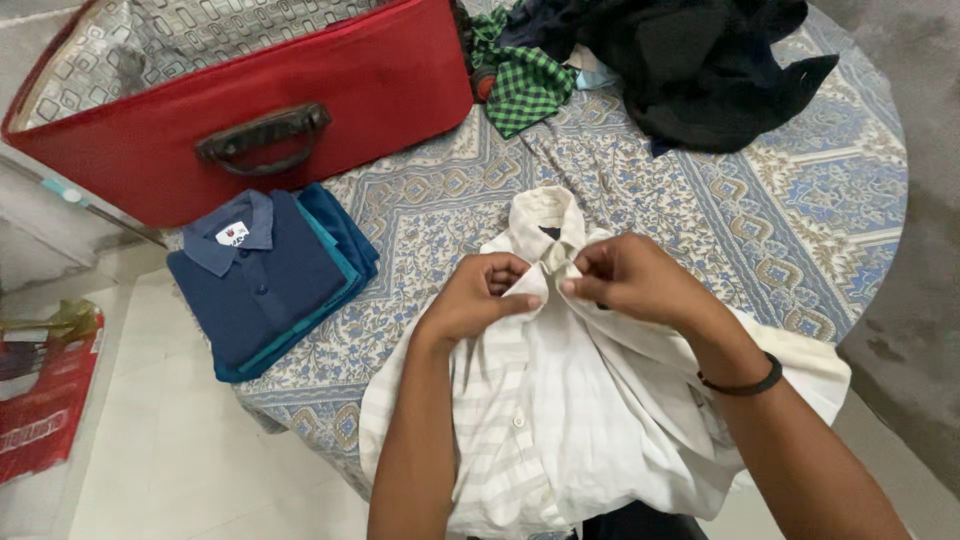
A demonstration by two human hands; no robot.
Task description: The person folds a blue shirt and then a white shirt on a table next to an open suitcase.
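Your forearms come in from six o'clock, and beneath them a white striped shirt [560,400] lies front-up on the table, its hem hanging over the near edge toward you. Your left hand [478,298] has its fingers closed together, pinching the shirt's placket just below the collar. Your right hand [630,280] is likewise pinched shut on the cloth right beside it, at about three o'clock from the left; the fingertips of the two hands nearly meet. A dark band [745,382] circles your right wrist. The shirt's collar [545,225] points toward twelve o'clock, just past your knuckles.

At nine o'clock from the shirt, a small stack of folded shirts [265,285] sits near the table's edge, a navy polo on top with teal and blue layers showing beneath. Beyond that stack, toward eleven o'clock, an open red suitcase [330,95] with a dark handle rests on the table, its patterned lining visible. At twelve to one o'clock lies a loose heap of dark clothes [700,60], with a green checked garment [525,90] at its left side, close to the suitcase. A blue and cream patterned tablecloth [780,220] covers the round table.
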